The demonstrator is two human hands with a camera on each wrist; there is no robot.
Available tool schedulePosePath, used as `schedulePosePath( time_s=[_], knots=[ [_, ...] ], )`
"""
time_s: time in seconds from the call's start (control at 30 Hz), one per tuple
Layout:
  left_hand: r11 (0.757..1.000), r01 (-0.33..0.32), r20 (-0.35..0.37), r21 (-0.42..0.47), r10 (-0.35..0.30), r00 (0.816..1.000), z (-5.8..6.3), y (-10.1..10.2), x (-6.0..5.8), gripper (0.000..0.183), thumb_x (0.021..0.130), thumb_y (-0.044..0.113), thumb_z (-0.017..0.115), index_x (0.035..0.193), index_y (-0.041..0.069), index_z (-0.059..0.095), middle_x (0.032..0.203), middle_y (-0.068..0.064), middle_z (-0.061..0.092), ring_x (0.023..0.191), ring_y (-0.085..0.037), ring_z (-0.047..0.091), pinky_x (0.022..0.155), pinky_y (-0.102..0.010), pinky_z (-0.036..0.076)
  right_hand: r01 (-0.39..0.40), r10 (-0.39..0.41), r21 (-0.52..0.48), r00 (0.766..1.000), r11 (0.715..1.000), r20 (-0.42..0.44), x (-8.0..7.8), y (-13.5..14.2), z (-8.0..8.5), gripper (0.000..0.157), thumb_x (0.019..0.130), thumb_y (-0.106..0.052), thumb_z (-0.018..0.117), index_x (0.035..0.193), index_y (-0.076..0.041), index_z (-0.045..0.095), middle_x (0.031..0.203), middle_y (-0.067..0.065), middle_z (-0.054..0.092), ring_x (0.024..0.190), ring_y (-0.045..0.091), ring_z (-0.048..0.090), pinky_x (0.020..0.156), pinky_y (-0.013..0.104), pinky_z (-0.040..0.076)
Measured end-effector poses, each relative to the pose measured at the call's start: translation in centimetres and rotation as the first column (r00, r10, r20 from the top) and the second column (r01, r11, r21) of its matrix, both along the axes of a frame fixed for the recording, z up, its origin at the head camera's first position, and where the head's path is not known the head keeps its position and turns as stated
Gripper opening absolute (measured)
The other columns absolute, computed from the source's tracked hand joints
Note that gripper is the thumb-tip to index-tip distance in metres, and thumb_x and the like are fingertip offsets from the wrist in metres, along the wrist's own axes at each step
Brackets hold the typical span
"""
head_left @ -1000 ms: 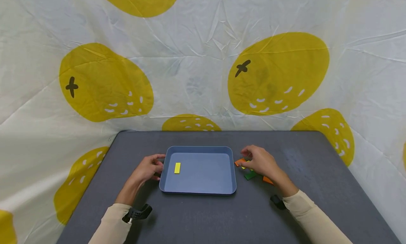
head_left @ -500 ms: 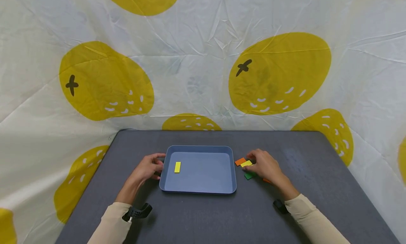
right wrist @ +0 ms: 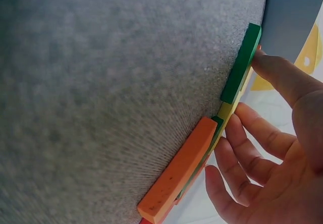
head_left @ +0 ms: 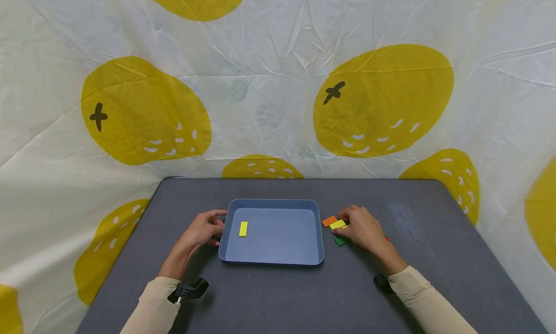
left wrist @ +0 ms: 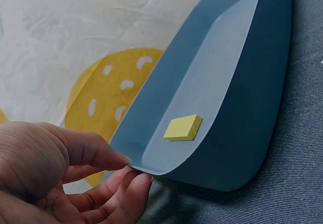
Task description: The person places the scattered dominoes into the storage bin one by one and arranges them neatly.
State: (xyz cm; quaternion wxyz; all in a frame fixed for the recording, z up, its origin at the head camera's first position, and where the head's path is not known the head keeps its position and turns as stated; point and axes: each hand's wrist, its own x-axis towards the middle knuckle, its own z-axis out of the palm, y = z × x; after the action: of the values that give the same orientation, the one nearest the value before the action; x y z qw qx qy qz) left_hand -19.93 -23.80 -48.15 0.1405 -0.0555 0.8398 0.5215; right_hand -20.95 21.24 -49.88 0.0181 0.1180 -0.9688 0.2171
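A shallow blue-grey tray (head_left: 278,264) stands mid-table with one yellow block (head_left: 243,229) lying in its left part. At the tray's left wall, my left hand (head_left: 203,230) pinches the rim, thumb above and fingers below, as the left wrist view shows. Right of the tray, my right hand (head_left: 361,228) bends over a small pile of blocks. Its thumb and fingers lie about another yellow block (head_left: 337,224); whether they grip it is unclear. An orange block (head_left: 329,221) and a green block (head_left: 340,241) lie beside it. The hand hides part of the pile.
In the right wrist view another orange block (right wrist: 177,171) lies nearer the wrist, with a bit of red (right wrist: 145,221) beneath its end. The grey table (head_left: 278,300) meets a white cloth (head_left: 269,107) printed with yellow shapes at the back.
My right hand has shifted slightly right and down, settling at the pile. An orange block under the palm is now hidden, and a red bit shows past the wrist. The left hand stays put.
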Motion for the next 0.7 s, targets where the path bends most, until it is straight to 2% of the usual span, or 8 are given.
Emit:
schedulePosePath(
  time_s=[0.3, 0.7],
  knots=[
    [1.0, -0.002, 0.002, 0.003, 0.002, 1.0, 0.0, -0.07, -0.09, 0.053, 0.093, -0.003, 0.061, 0.145, 0.003, 0.052, 0.1, -0.016, 0.058, 0.079, -0.025, 0.062, 0.059, -0.037, 0.058, -0.049, 0.049, -0.005, 0.999, 0.999, -0.014, -0.09, 0.06, 0.53, 0.04, 0.075, -0.026, 0.086, 0.107, -0.004, 0.077, 0.103, 0.012, 0.069, 0.093, 0.032, 0.057, 0.077, 0.046, 0.048],
    [1.0, -0.006, 0.009, 0.002, 0.006, 1.0, 0.05, -0.11, -0.01, 0.052, 0.094, -0.003, 0.061, 0.145, 0.004, 0.053, 0.102, -0.016, 0.057, 0.081, -0.026, 0.061, 0.061, -0.037, 0.059, -0.014, 0.014, 0.032, 1.0, 0.999, 0.014, 0.03, 0.35, 0.54, 0.043, 0.077, -0.032, 0.087, 0.109, -0.005, 0.077, 0.103, 0.011, 0.068, 0.097, 0.033, 0.056, 0.078, 0.05, 0.048]
  ],
)
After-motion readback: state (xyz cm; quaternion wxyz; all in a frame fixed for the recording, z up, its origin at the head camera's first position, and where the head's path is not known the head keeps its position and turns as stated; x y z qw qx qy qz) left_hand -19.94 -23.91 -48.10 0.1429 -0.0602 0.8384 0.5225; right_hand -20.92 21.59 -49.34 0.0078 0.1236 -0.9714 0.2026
